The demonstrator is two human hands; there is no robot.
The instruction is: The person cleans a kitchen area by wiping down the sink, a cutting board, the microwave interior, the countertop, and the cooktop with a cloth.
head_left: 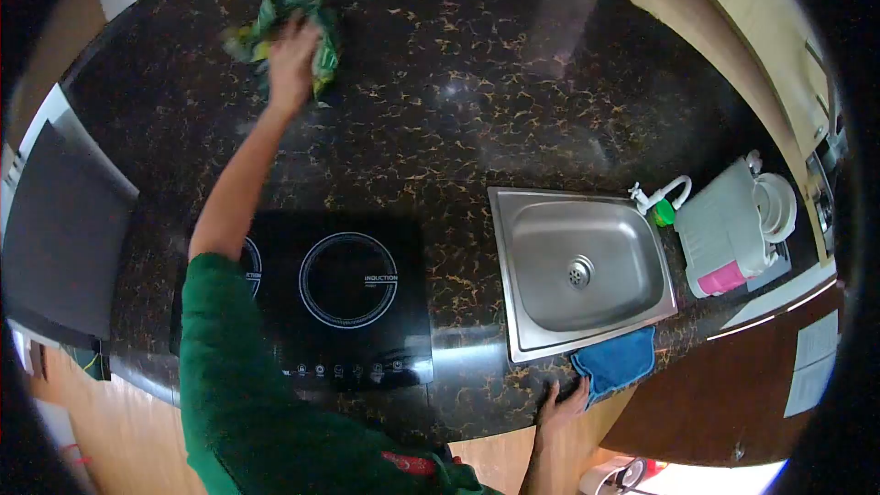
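At the upper left, my left hand (292, 60) presses a crumpled green and yellow cloth (321, 23) against the dark, gold-veined stone surface. Motion blurs its fingers, which lie over the cloth. My right hand (561, 408) rests at the front edge of the counter, thumb and fingers apart, holding nothing that I can see. Just beside its fingertips a folded blue cloth (619, 367) lies over the edge below the sink.
Beneath my left arm is a black induction cooktop (348, 280). A steel sink (587, 266) with a white tap (665, 192) sits to the right. Farther right stands a white dish rack (724, 229) with dishes. A dark grey panel (64, 234) borders the left side.
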